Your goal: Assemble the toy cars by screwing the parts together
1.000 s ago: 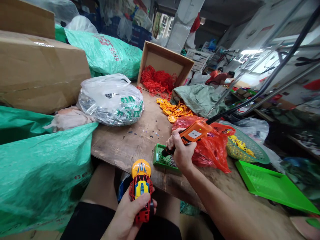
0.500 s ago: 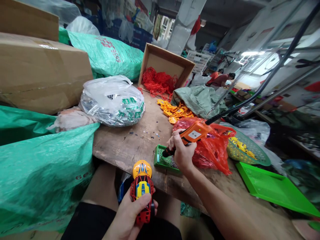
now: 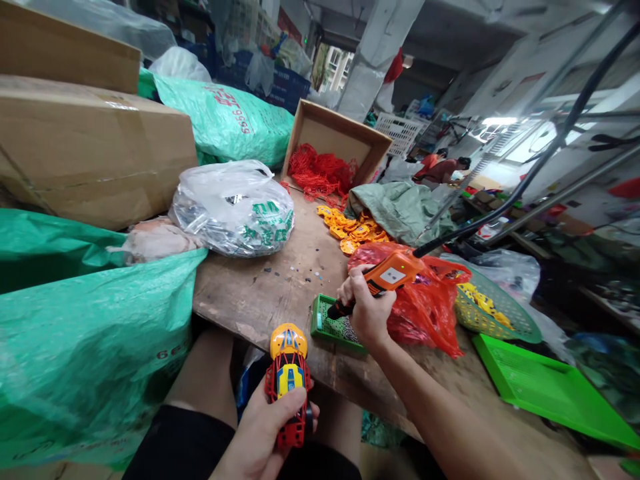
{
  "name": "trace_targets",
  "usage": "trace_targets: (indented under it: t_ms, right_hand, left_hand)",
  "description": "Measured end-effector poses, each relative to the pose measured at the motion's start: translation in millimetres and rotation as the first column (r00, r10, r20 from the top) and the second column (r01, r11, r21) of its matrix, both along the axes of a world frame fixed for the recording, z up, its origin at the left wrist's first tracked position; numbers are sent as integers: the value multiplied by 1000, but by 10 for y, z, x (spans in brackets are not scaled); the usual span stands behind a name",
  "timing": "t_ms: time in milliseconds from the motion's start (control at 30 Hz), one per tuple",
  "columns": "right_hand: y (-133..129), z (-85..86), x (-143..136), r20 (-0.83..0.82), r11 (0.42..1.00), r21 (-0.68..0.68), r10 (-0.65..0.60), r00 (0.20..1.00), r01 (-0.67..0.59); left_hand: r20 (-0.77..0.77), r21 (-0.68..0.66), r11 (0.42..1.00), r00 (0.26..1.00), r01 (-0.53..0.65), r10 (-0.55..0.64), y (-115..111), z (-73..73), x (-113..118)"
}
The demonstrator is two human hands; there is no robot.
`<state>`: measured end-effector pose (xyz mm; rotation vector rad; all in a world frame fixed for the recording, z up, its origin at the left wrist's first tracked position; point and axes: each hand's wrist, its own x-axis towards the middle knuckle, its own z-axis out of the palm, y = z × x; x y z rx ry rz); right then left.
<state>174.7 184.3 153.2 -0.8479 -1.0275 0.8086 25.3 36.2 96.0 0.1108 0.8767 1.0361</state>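
Observation:
In my left hand (image 3: 273, 423) is a toy car (image 3: 290, 380) with a yellow-orange front, a yellow and blue top and a red frame. My thumb lies across it, and the fingers wrap underneath. My right hand (image 3: 369, 307) is closed around an orange and black electric screwdriver (image 3: 395, 273), whose cable runs up to the right. Its black tip points down into a small green basket (image 3: 316, 325) at the table edge. Small dark screws (image 3: 350, 328) lie in that basket, partly hidden by my right hand.
A red plastic bag (image 3: 425, 313) sits behind my right hand. Orange parts (image 3: 357, 230) lie further back, before a cardboard box (image 3: 340, 127) of red parts. A tied clear bag (image 3: 233, 210) stands left. At right are a green tray (image 3: 550, 387) and a basket (image 3: 525, 317) of yellow parts.
The whole view has shifted slightly, with things sitting a little further right and lower. Both hands keep their holds, and the screwdriver tip stays in the green basket.

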Motion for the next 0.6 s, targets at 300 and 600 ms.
trace_targets:
  t_ms: [300, 600]
  right_hand:
    - [-202, 306, -26, 22, 999, 37, 6, 1000, -7]
    - [-980, 740, -297, 123, 983, 16, 179, 976, -183]
  left_hand:
    - [21, 8, 1000, 1000, -8, 8, -10, -9, 10]
    - [22, 90, 996, 1000, 2, -4, -36, -20, 76]
